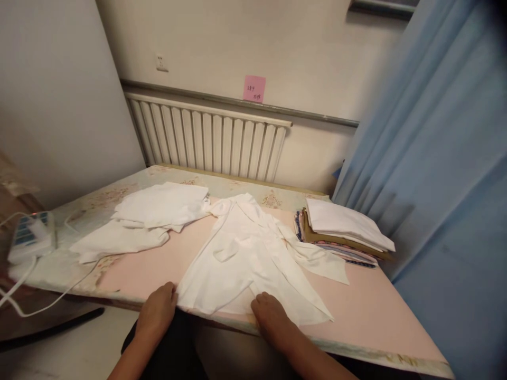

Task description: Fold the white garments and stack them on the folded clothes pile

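Observation:
A white long-sleeved shirt (237, 264) lies spread on a pink mat (146, 269), its collar end toward the wall and its hem along the near table edge. One sleeve stretches out to the right, and the front panels look parted near the hem. My left hand (158, 309) is closed at the hem's left corner, with the fingertips at the cloth. Closer to the middle of the hem, my right hand (272, 319) is closed on the edge of a front panel. The pinched cloth itself is mostly hidden by my fingers.
White cloths (158, 208) lie heaped at the back left. A stack of folded garments (348, 227) stands at the right, beside a blue curtain (447, 211). A power strip (34, 237) with white cables sits on the left. Behind the table is a radiator (214, 137).

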Demonstrator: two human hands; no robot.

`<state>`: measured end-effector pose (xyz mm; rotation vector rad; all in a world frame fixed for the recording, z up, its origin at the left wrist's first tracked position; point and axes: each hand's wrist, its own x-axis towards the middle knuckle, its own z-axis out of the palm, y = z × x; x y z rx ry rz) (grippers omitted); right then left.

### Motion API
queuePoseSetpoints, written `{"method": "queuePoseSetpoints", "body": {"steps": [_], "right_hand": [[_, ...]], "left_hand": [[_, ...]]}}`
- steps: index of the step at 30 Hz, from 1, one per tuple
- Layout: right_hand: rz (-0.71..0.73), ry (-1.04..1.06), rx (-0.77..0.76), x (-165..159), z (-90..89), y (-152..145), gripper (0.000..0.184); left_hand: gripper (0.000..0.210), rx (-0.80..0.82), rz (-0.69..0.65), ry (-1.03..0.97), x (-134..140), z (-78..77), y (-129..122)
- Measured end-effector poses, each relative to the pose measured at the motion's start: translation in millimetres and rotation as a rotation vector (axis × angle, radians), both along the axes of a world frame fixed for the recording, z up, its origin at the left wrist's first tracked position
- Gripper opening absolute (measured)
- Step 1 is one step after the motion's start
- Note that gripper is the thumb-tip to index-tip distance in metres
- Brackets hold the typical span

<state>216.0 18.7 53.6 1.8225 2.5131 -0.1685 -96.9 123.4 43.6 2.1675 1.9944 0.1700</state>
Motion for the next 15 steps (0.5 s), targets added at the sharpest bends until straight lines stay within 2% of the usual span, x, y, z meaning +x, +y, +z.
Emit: {"method": "queuePoseSetpoints", "body": {"steps": [7, 15], "right_hand": [[-0.027, 0.187, 0.01, -2, 7.2, -2, 0.008], [-0.179, 0.439, 0.156, 1, -1.5, 28, 0.019]], "left_hand": [[0.019, 0.018, 0.016, -0.059, 4, 8.1, -10], [0.021, 0.049, 0.066, -0.041, 9, 13.5, -16]]}}
